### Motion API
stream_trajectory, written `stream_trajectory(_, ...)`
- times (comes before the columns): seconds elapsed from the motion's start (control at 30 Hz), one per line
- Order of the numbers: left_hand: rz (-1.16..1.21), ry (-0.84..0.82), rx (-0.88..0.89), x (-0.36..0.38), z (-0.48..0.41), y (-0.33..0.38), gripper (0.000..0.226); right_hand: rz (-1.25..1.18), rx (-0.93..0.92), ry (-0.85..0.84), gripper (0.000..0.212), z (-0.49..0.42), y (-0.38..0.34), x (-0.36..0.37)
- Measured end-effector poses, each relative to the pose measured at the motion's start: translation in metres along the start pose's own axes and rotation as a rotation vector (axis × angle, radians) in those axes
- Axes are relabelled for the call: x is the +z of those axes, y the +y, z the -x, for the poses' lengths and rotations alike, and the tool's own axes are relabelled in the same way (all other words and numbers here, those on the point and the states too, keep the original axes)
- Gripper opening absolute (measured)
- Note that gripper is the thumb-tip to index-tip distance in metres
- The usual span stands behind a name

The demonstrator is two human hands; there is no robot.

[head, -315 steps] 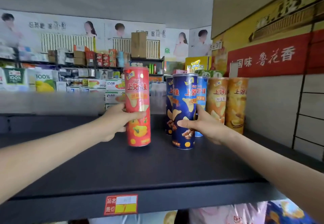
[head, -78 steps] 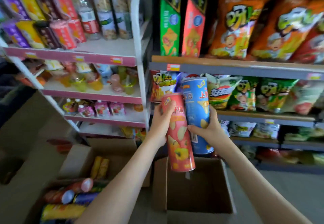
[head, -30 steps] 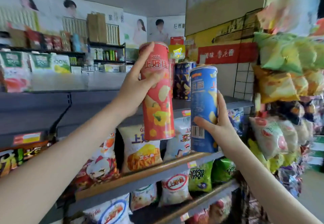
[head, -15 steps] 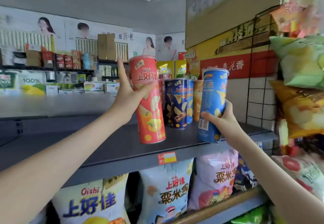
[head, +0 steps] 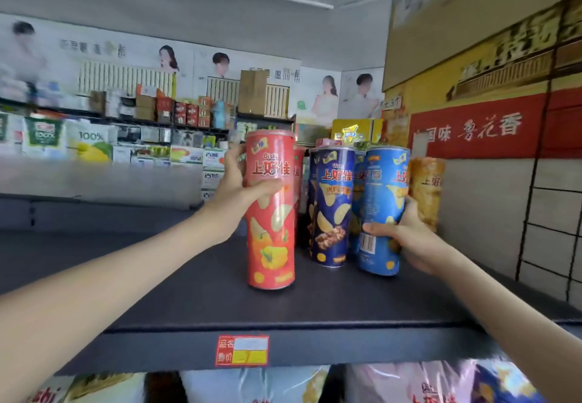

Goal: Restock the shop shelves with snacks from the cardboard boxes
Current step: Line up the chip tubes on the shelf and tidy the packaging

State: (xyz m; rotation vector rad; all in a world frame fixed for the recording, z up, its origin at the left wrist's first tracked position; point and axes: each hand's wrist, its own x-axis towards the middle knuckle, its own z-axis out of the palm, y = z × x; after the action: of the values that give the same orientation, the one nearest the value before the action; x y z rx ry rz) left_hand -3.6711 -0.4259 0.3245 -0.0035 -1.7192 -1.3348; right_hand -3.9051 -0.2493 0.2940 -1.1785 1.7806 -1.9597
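Observation:
My left hand (head: 241, 190) grips a tall red chip can (head: 271, 229) around its upper half; the can stands upright on the dark top shelf (head: 195, 301). My right hand (head: 406, 238) holds a light blue chip can (head: 382, 213) low on its side, upright at the shelf's right, its base at or just above the surface. Between and behind them stands a dark blue chip can (head: 332, 207), with another red can (head: 299, 169) and an orange can (head: 426, 188) further back.
A red and yellow price tag (head: 242, 350) sits on the shelf's front edge. Snack bags (head: 258, 385) hang below the shelf. A wire grid panel (head: 551, 213) and wall close off the right side. The shelf's left half is bare dark surface.
Both cans have come down and forward onto the top shelf. The red can now stands in front of the earlier row, the light blue can to the right of the dark blue one.

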Motion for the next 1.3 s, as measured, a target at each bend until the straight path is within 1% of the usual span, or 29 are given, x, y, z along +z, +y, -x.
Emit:
stream_trajectory(0.07, -0.002, -0.036, -0.028, 0.000, 0.002, -0.002, 0.078, 0.002, 0.021, -0.014, 0.085, -0.007, 0.003, -0.008)
stream_trajectory(0.13, -0.017, -0.037, -0.067, -0.001, 0.008, -0.006, 0.071, 0.081, 0.039, -0.024, 0.092, -0.008, 0.004, -0.013)
stream_trajectory(0.2, -0.057, -0.005, -0.103, -0.003, 0.013, -0.007, 0.071, 0.171, 0.063, -0.042, 0.099, -0.005, 0.004, -0.014)
stream_trajectory(0.3, -0.246, -0.008, -0.138, -0.007, 0.023, -0.003, 0.081, 0.185, 0.067, -0.033, 0.080, -0.003, 0.003, -0.014)
stream_trajectory(0.4, -0.411, -0.041, -0.242, -0.009, 0.033, -0.003, 0.090, 0.235, 0.053, 0.019, 0.074, -0.004, 0.001, -0.008)
stream_trajectory(0.47, -0.473, -0.062, -0.296, -0.008, 0.036, -0.007, 0.086, 0.241, 0.056, 0.044, 0.070, -0.005, 0.001, -0.003)
stream_trajectory(0.6, -0.484, -0.067, -0.312, -0.006, 0.031, -0.013, 0.076, 0.293, 0.116, -0.024, 0.046, -0.006, 0.001, -0.005)
stream_trajectory(0.67, -0.466, -0.063, -0.328, -0.004, 0.026, -0.017, 0.068, 0.290, 0.147, -0.057, 0.048, -0.006, -0.001, -0.008)
stream_trajectory(0.73, -0.450, -0.054, -0.347, -0.002, 0.021, -0.021, 0.070, 0.276, 0.156, -0.027, 0.053, -0.005, -0.002, -0.007)
stream_trajectory(0.87, -0.465, -0.008, -0.395, 0.005, 0.008, -0.028, 0.063, 0.316, 0.113, 0.089, 0.041, -0.007, -0.001, 0.001)
stream_trajectory(1.0, -0.530, 0.025, -0.385, 0.009, -0.003, -0.038, 0.061, 0.308, 0.110, 0.072, 0.046, -0.010, 0.007, 0.000)
stream_trajectory(1.03, -0.559, 0.033, -0.371, 0.010, -0.003, -0.040, 0.062, 0.306, 0.106, 0.076, 0.053, -0.009, 0.009, 0.000)
stream_trajectory(1.13, -0.638, 0.026, -0.315, 0.018, 0.003, -0.044, 0.066, 0.299, 0.024, 0.154, 0.085, -0.011, 0.018, 0.006)
stream_trajectory(1.2, -0.679, 0.008, -0.291, 0.024, 0.007, -0.046, 0.069, 0.351, -0.050, 0.184, 0.096, -0.012, 0.022, 0.010)
stream_trajectory(1.3, -0.736, 0.024, -0.290, 0.026, 0.007, -0.050, 0.067, 0.423, -0.094, 0.156, 0.114, -0.015, 0.025, 0.016)
